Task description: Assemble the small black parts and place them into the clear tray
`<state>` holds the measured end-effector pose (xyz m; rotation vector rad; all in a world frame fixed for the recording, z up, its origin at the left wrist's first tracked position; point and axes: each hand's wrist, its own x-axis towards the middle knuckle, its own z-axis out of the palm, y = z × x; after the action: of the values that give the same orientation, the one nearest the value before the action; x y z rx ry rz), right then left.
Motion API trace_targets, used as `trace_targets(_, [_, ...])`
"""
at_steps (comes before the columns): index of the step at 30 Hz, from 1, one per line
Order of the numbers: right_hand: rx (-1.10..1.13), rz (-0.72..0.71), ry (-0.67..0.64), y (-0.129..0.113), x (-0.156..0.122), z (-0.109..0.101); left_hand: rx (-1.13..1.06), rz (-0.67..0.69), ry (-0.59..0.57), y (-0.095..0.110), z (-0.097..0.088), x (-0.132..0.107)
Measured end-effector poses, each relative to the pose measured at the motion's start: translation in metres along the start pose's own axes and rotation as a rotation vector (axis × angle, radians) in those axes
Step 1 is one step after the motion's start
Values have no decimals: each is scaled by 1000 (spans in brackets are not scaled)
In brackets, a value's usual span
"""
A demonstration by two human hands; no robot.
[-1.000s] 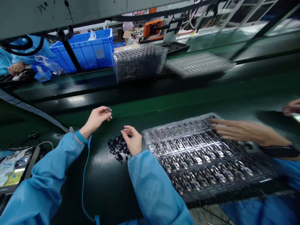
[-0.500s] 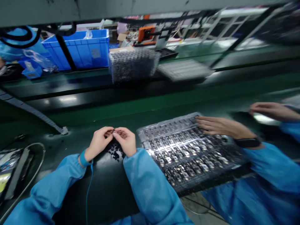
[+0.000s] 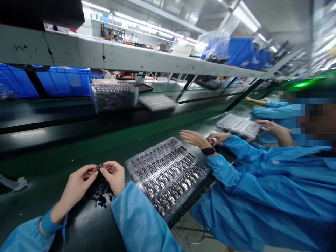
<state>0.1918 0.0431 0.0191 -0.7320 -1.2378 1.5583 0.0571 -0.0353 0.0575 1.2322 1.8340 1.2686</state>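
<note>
My left hand (image 3: 77, 182) and my right hand (image 3: 114, 175) meet fingertip to fingertip above the dark bench, both pinched on one small dark part (image 3: 99, 167). Under them lies a loose heap of small black parts (image 3: 101, 197). Just right of my right hand sits a clear plastic tray (image 3: 168, 175) filled with rows of small components. A co-worker's hand (image 3: 193, 137) hovers flat over the tray's far corner.
The co-worker in a blue coat (image 3: 262, 196) fills the right side. A stack of clear trays (image 3: 114, 96), a single tray (image 3: 157, 102) and blue crates (image 3: 63, 82) stand beyond the green conveyor (image 3: 105, 136). Another tray (image 3: 237, 125) lies further right by another person.
The view has swung up and to the right. My left hand came in from the left and joined my right hand on the small part. The co-worker's hand lifted off the tray.
</note>
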Motion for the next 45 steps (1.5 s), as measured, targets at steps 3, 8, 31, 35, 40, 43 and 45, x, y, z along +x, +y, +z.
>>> trace_targets(3, [10, 7, 2, 0, 0, 0, -96, -55, -53, -2, 0, 2])
trace_targets(8, [52, 35, -16, -2, -1, 1, -184, -102, -94, -8, 0, 5])
trace_targets(31, [122, 78, 13, -7, 1, 4, -217, -106, -151, 4, -5, 6])
trace_targets(35, [139, 83, 15, -2, 5, 2, -245, -98, -158, 5, -4, 9])
trace_targets(40, [143, 86, -3, 3, 5, 1, -266, -103, -138, 5, -5, 9])
trace_targets(43, [156, 75, -3, 3, 4, 0, -275, -96, -142, 5, -4, 8])
trace_targets(45, [158, 67, 1, 3, 4, 0, -272, -92, -140, 4, -4, 8])
